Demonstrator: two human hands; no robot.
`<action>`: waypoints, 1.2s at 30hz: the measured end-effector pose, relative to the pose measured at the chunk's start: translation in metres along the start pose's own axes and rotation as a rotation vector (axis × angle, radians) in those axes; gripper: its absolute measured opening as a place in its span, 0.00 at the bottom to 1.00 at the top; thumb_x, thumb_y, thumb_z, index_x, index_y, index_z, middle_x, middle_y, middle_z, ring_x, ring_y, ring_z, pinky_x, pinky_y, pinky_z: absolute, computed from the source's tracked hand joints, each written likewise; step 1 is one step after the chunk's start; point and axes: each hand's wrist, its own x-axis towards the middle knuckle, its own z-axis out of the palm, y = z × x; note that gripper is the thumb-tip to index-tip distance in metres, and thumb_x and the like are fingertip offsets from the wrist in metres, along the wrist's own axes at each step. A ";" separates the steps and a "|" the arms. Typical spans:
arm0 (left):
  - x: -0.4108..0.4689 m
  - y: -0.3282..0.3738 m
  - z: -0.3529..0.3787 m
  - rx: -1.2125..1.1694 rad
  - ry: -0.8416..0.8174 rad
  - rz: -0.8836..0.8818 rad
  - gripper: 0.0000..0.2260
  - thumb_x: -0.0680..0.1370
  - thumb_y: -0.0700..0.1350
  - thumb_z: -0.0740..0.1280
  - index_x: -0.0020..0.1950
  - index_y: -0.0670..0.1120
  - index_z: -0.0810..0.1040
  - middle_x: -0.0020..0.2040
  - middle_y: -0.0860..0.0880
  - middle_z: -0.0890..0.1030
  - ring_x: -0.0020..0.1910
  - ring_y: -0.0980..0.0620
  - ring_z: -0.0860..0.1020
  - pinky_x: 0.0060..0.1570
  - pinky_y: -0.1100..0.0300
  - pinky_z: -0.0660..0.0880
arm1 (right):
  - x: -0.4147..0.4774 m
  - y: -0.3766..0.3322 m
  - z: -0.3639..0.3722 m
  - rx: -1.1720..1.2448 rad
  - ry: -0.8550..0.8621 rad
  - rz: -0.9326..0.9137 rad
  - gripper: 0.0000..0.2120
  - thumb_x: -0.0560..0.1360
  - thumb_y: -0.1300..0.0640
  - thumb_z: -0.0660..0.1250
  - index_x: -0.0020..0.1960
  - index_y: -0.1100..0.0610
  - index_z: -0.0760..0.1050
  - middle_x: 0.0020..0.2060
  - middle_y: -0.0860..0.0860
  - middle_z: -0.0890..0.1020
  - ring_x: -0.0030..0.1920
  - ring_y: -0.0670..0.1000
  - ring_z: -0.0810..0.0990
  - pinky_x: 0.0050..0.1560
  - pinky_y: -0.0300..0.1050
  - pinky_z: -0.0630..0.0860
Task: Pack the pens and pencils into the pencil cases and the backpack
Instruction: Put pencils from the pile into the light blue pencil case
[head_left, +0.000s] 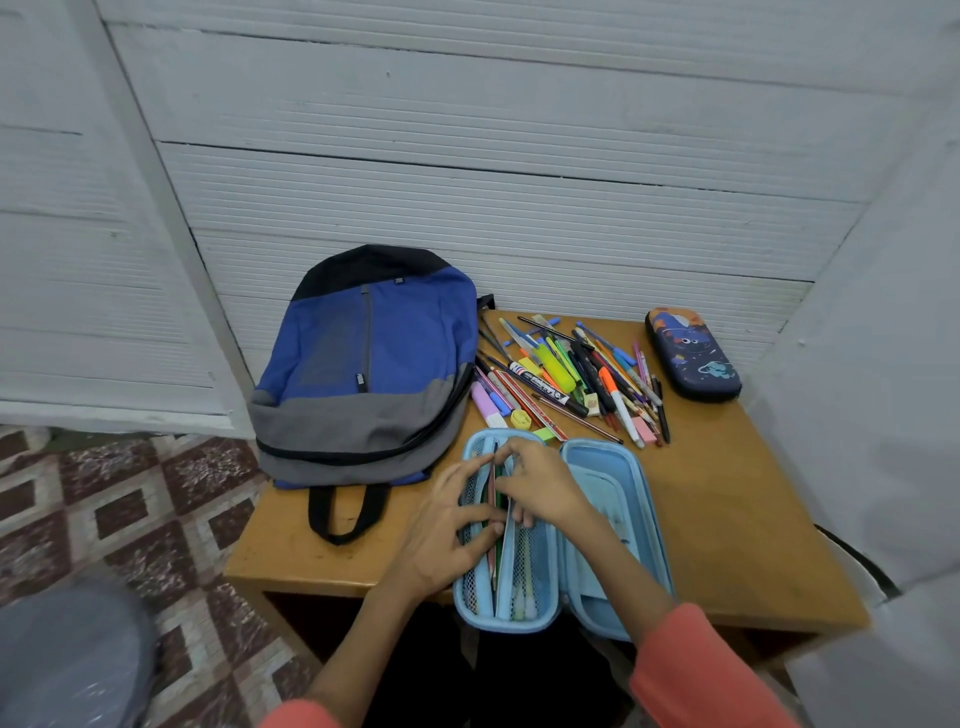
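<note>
A light blue pencil case (618, 525) lies open at the table's front edge, with mesh pockets on its left half. Several pencils (492, 530) lie in that left half. My left hand (441, 525) holds the mesh flap and the pencils from the left, fingers curled. My right hand (540, 483) pinches the pencils' upper part against the flap. A pile of pens, pencils, markers and erasers (571, 374) lies behind the case. A blue, grey and black backpack (363, 364) lies flat at the left, zipped. A dark blue printed pencil case (693, 353) sits shut at the back right.
The small wooden table (737, 519) stands against a white ribbed wall. Patterned floor tiles (130, 509) show at the left, with a grey blurred object (67, 654) at the bottom left. A white panel (893, 415) rises close to the table's right side.
</note>
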 end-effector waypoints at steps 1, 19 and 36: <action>0.000 0.000 0.000 0.005 -0.001 0.005 0.08 0.75 0.53 0.67 0.48 0.54 0.84 0.73 0.54 0.65 0.73 0.62 0.57 0.68 0.65 0.54 | -0.001 0.001 0.000 0.011 -0.005 0.000 0.10 0.77 0.64 0.63 0.58 0.57 0.72 0.25 0.57 0.78 0.18 0.49 0.74 0.22 0.42 0.72; -0.003 0.009 -0.002 -0.051 0.144 -0.205 0.11 0.73 0.47 0.63 0.51 0.47 0.81 0.57 0.55 0.76 0.60 0.60 0.71 0.61 0.72 0.63 | 0.012 0.018 -0.027 0.044 0.031 -0.017 0.03 0.75 0.59 0.68 0.49 0.54 0.79 0.30 0.48 0.77 0.27 0.49 0.72 0.30 0.43 0.73; -0.002 0.014 -0.003 -0.043 0.157 -0.223 0.10 0.74 0.46 0.63 0.50 0.47 0.81 0.55 0.56 0.77 0.59 0.60 0.72 0.61 0.72 0.64 | 0.073 0.071 -0.083 -0.604 0.433 0.336 0.13 0.78 0.60 0.65 0.62 0.61 0.75 0.56 0.59 0.81 0.56 0.60 0.79 0.51 0.50 0.76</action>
